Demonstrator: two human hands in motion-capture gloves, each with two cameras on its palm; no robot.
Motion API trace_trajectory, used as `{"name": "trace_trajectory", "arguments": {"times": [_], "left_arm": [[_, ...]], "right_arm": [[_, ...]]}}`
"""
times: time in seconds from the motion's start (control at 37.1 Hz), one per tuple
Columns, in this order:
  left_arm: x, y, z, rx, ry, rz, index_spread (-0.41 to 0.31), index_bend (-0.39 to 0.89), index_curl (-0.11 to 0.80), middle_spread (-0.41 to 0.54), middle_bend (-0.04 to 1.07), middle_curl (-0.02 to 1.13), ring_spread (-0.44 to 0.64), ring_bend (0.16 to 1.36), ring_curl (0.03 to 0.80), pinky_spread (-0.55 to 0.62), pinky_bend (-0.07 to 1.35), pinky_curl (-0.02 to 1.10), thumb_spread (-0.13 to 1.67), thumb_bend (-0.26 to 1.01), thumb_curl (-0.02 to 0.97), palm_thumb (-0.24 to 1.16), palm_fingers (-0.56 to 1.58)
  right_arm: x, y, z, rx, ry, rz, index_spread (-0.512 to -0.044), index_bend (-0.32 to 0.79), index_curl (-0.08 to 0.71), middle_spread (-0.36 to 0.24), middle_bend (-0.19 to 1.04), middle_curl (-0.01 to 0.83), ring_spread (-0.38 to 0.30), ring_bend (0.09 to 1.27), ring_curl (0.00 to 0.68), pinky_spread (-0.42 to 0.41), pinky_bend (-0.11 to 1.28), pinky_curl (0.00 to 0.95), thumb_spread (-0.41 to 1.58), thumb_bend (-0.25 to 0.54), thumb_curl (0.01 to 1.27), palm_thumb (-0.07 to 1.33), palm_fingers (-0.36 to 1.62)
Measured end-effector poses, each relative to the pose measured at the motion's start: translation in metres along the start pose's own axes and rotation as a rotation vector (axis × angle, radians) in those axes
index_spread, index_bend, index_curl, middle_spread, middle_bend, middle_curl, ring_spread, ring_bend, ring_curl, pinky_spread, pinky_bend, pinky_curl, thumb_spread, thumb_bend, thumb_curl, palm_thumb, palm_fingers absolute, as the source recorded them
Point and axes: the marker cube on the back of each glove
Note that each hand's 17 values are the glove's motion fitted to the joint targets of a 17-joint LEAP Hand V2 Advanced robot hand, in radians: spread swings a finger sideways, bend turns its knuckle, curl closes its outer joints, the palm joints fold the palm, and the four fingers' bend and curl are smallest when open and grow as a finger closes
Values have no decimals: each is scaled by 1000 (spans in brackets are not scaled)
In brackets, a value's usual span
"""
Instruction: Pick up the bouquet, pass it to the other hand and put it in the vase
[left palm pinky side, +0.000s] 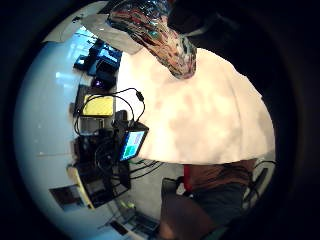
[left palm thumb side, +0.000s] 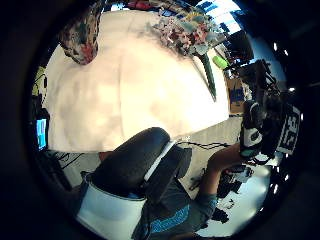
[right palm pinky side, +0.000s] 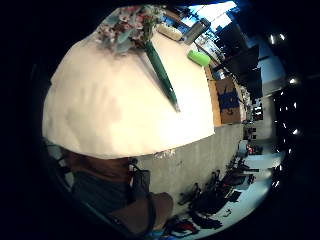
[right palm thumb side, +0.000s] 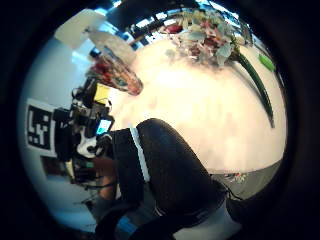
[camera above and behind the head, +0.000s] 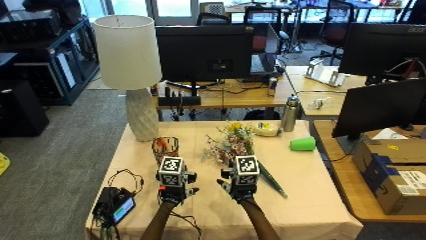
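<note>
Both hands (camera above and behind the head: 174, 192) (camera above and behind the head: 241, 190) w/ grip unclear, mid-table; bouquet (camera above and behind the head: 233, 142) beside vase (camera above and behind the head: 166, 148), apart from edges.

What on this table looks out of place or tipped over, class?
The green cup lies on its side near the table's right edge, not upright. The bouquet lies flat on the cloth beside the vase, not in it. Neither hand, left or right, holds anything.

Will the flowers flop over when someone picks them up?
Probably a little. The bouquet lies flat on the table, with a wide bunch of blooms at one end and a thin green stem, so it looks top-heavy. Held low on the stem, the flower end would likely droop.
</note>
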Motion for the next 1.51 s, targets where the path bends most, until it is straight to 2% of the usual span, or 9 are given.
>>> {"name": "trace_trajectory", "arguments": {"times": [0.08,0.16,0.27,0.4,0.59,0.86,1.16,1.51], "left_arm": [[0,1,-2,3,-8,-11,12,58,16,146,178,59,243,422,93,271,514,139,477,0,56,49,255],[0,-1,-1,10,-8,-3,14,73,30,179,190,94,304,470,131,332,553,181,599,-10,81,55,223],[-1,-7,3,25,-5,13,16,89,48,208,197,128,360,511,160,384,591,218,707,-19,110,54,194],[1,-1,-5,28,-2,7,18,101,70,229,204,162,398,545,181,411,614,244,788,-22,143,53,168],[0,-16,5,60,13,26,19,108,97,243,214,200,423,575,203,430,634,267,845,-26,180,46,146],[1,-10,-3,62,5,17,19,112,128,241,222,244,432,604,223,437,652,293,879,-28,218,37,126],[-6,0,-14,68,22,6,20,113,153,240,230,277,432,623,239,439,659,309,897,-29,246,30,113],[-22,7,-19,84,51,-10,20,111,170,240,234,303,433,638,250,440,666,322,904,-29,267,25,99]], "right_arm": [[0,-3,3,9,-6,-2,-252,149,61,-13,205,70,86,196,37,177,438,124,574,77,49,146,172],[-2,-10,9,31,-22,-7,-306,149,90,-16,208,100,109,200,59,217,460,161,737,70,69,154,152],[-2,-14,13,43,-26,-16,-351,149,119,-16,209,134,130,205,79,250,474,192,886,55,94,159,134],[-1,-14,14,45,-19,-24,-380,148,146,-15,210,168,146,207,100,274,486,220,997,29,118,158,111],[-6,-11,9,37,-46,-23,-399,149,178,-15,205,206,159,208,124,290,497,249,1081,-2,150,164,87],[8,-9,-5,41,-7,-6,-410,146,207,-15,193,243,167,219,154,298,508,279,1130,-18,183,165,63],[84,-33,-12,74,-8,79,-416,121,213,-8,183,266,172,234,182,301,559,314,1126,-23,210,161,-11],[175,-71,22,77,-33,188,-414,98,183,17,180,275,182,241,202,301,616,338,1077,-22,239,182,-85]]}}
